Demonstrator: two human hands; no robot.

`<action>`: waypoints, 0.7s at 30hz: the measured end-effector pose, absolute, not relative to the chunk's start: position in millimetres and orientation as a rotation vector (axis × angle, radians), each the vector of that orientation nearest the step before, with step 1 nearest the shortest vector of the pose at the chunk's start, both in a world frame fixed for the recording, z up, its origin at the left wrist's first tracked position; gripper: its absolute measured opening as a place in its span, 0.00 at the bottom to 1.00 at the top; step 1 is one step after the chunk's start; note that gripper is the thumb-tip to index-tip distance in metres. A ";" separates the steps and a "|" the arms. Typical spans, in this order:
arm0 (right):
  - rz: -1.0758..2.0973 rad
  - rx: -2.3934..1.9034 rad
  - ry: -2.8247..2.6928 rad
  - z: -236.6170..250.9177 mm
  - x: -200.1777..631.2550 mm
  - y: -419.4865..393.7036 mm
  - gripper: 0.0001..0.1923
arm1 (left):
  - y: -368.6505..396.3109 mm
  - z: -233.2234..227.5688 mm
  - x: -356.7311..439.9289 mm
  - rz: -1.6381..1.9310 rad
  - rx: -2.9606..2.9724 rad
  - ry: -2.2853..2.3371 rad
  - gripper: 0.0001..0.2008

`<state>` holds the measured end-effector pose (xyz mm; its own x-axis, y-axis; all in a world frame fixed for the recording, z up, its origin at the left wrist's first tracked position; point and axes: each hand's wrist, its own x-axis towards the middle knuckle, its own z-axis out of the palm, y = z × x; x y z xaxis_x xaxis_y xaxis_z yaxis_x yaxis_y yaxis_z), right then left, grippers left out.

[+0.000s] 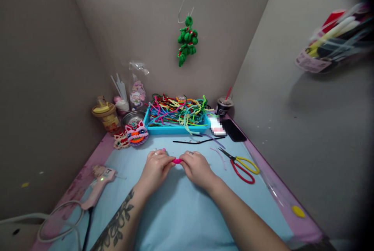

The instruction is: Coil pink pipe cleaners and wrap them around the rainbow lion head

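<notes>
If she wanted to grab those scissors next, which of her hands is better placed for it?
The right hand, probably. The scissors lie on the mat to its right, close by with nothing between. The left hand would have to cross over the right. Both hands now pinch the small pink piece.

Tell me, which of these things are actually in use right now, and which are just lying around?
In use:
- pink pipe cleaner piece, pinched between left hand and right hand

Lying about:
- scissors
- glue gun
- blue tray of pipe cleaners
- black phone
- lion-head craft
- green hanging ornament
</notes>
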<state>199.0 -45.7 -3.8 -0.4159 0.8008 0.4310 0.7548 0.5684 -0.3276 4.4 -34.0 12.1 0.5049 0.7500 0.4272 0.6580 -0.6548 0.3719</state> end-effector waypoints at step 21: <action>0.286 -1.281 -1.948 -4.9 194.7 -44.4 0.10 | -34.5 11.7 7.3 1.428 2.272 1.455 0.28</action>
<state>194.7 -44.4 -4.9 -0.1954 0.8564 0.4778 0.6831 0.4684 -0.5603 7.3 -34.5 11.7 0.1094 0.7497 0.6526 0.6665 -0.5424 0.5114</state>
